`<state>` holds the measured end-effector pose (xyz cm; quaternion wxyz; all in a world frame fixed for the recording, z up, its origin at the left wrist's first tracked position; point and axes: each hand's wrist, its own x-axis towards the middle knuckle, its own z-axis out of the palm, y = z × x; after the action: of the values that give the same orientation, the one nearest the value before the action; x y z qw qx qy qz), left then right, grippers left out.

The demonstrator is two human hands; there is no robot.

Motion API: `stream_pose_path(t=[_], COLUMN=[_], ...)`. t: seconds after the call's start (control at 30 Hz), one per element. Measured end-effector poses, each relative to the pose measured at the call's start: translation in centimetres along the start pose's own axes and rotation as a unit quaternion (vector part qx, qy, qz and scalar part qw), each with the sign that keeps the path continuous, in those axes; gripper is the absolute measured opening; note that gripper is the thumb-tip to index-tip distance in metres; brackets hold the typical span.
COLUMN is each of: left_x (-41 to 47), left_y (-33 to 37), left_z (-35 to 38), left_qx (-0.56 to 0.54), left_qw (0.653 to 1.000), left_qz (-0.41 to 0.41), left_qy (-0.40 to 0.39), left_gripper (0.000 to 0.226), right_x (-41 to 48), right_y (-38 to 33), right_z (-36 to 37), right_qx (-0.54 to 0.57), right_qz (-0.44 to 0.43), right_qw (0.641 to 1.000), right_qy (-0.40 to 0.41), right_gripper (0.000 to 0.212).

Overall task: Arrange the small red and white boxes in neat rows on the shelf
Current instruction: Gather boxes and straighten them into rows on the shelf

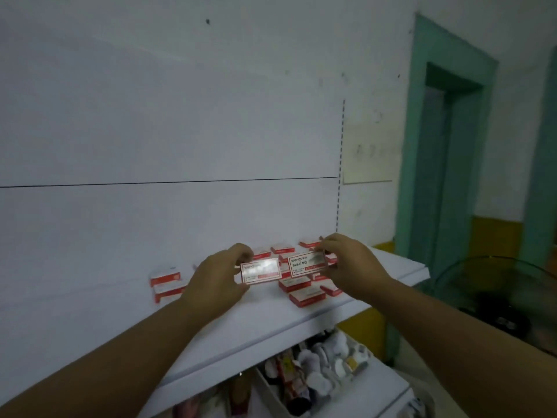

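My left hand [215, 274] grips one small red and white box [261, 270] by its left end, label facing me, above the white shelf [256, 324]. My right hand [351, 265] holds a second box [306, 263] by its right end, tilted slightly, close beside the first. Two boxes [166, 285] sit stacked together on the shelf to the left of my left hand. Several more boxes [304, 292] lie scattered loosely on the shelf behind and below the held ones, toward the shelf's right end.
The shelf's white back panel [168, 116] rises behind the boxes. A lower shelf holds a bin of small white and mixed items [325, 369]. A green door frame [452, 152] and a dark fan [494, 294] stand to the right.
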<state>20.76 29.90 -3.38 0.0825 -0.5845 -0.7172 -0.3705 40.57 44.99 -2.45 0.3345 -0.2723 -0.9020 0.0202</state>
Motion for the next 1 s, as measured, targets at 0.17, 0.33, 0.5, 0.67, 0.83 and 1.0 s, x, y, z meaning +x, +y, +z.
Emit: stream_pose_path(t=[0.17, 0.33, 0.5, 0.67, 0.83, 1.0], left_x=[5.5, 11.4, 16.9, 20.1, 21.1, 21.7], left_y=[1.1, 1.5, 4.3, 6.1, 6.3, 6.8], left_z=[5.0, 10.6, 16.5, 21.7, 25.9, 26.4], left_qx=[-0.014, -0.034, -0.04, 0.0, 0.049, 0.084], left_qw=[0.999, 0.992, 0.985, 0.979, 0.965, 0.95], left_qz=[0.014, 0.011, 0.03, 0.002, -0.074, -0.134], left_qy=[-0.038, -0.123, -0.163, -0.204, -0.247, -0.269], left_gripper=[0.046, 0.055, 0.057, 0.06, 0.063, 0.074], right_x=[0.6, 2.6, 5.4, 8.2, 12.1, 14.7], right_y=[8.0, 15.4, 22.1, 27.5, 32.7, 35.0], right_z=[-1.4, -1.9, -1.4, 0.9, 5.1, 9.5], right_qx=[-0.038, -0.088, -0.111, -0.077, -0.018, 0.031], right_qz=[0.043, 0.097, 0.124, 0.126, 0.103, 0.102], right_qw=[0.997, 0.99, 0.984, 0.984, 0.981, 0.974], right_qy=[-0.048, -0.061, -0.066, -0.097, -0.16, -0.201], right_gripper=[0.036, 0.035, 0.034, 0.034, 0.044, 0.034])
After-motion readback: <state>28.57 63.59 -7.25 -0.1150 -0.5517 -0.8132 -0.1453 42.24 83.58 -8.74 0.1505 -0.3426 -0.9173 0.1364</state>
